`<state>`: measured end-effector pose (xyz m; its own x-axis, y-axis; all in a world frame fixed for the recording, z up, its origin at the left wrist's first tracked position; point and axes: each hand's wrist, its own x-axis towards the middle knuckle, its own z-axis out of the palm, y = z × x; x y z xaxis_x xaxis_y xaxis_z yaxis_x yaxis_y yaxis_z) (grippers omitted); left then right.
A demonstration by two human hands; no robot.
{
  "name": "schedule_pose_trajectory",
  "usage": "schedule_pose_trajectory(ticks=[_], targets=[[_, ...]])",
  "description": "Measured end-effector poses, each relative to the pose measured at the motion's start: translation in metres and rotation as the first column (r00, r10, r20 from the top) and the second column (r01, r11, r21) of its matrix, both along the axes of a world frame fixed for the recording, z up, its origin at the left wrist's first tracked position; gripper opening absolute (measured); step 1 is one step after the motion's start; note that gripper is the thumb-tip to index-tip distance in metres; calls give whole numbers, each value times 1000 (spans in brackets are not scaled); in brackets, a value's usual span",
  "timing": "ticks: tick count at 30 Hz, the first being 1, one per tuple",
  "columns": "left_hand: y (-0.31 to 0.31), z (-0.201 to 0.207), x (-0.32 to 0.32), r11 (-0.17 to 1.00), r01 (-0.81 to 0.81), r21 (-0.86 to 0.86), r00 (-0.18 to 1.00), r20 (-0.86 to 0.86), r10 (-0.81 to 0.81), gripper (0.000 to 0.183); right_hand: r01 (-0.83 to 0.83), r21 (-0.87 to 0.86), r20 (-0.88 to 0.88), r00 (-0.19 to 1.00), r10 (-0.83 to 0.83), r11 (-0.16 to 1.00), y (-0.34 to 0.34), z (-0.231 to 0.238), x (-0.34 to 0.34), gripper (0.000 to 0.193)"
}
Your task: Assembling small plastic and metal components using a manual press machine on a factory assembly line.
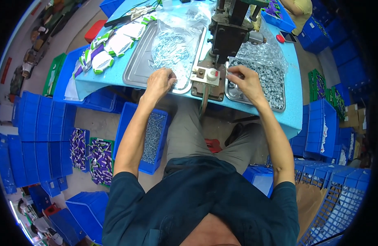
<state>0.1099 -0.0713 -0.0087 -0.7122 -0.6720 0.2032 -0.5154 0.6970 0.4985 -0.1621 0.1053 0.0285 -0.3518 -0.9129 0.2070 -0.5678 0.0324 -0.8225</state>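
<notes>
My left hand (159, 83) is at the near edge of a metal tray (135, 61), its fingers curled together; what they hold, if anything, is hidden. Beside it, a clear plastic bag with many thin metal pins (170, 49) lies in the tray. My right hand (249, 83) hovers by the left rim of a second tray of small grey cylindrical parts (271, 82). Its thumb and forefinger are apart, with nothing visible between them. Between my hands stands a dark press (228, 37); at its base, a light fixture block carries a white round piece (212, 74).
White, green and purple gloves (119, 41) lie on the blue tabletop (293, 102) at left. A phone (288, 37) and a red round object (280, 38) are at far right. A blue bin of small metal parts (154, 135) stands below, beside my left forearm. Stacked blue crates (45, 119) flank me.
</notes>
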Motion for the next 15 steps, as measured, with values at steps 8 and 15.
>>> schedule_pose_trajectory(ticks=[8, 15], targets=[[22, 12, -15, 975, 56, -216, 991, -108, -81, 10, -212, -288, -612, 791, -9, 934, -9, -36, 39, 31], [40, 37, -75, 910, 225, -350, 962, -70, -264, 10, -172, -349, -444, 896, -1, 921, -6, -50, 37, 36]])
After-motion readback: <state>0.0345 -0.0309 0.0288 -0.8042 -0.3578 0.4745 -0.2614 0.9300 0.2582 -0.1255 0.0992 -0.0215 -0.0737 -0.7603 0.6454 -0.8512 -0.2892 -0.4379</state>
